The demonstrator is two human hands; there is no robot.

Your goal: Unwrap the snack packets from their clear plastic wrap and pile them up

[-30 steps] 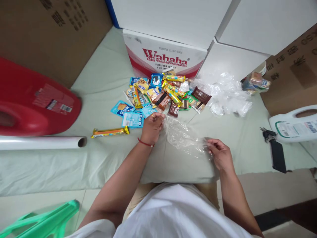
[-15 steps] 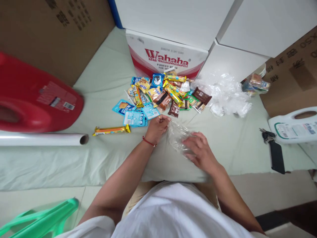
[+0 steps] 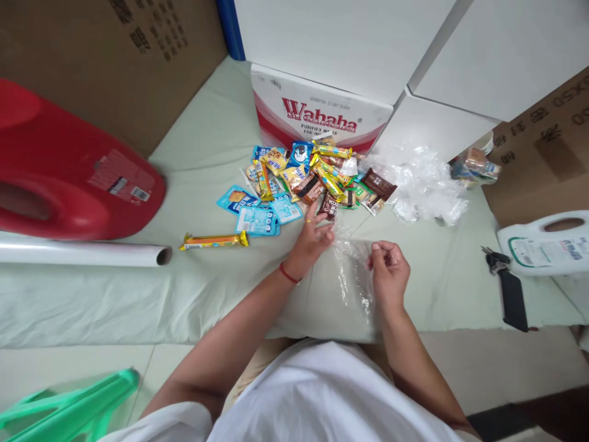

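From where I stand, a pale green cloth [image 3: 211, 313] runs across the middle of the frame under everything. The big brown carton [image 3: 92, 73] fills the upper left, and white boxes [image 3: 322, 37] take up the top centre and upper right. The red jug [image 3: 73, 172] lies at the left edge, with the white roll [image 3: 83, 252] just below it. At upper centre I can read "Wahaha" on a red-and-white box [image 3: 317, 107]. Against its foot sits a loose heap of wrapped snacks [image 3: 304, 178], yellow, blue and brown, and beside that, right of centre, a mound of crumpled clear plastic [image 3: 423, 181]. A white bottle [image 3: 547, 252] rests at the right edge.

The clear bag [image 3: 352, 276] is at the centre of the frame, below the snacks and between the two hands. The right hand [image 3: 391, 273] pinches its right side between thumb and curled fingers. The left hand [image 3: 310, 242], a red band [image 3: 289, 274] at its wrist, has its fingers partly spread at the bag's upper left corner; I can't tell whether it grips the film.

Smaller things: one yellow bar [image 3: 214, 240] lies alone left of centre, and a flat black object [image 3: 513, 301] lies near the white bottle.
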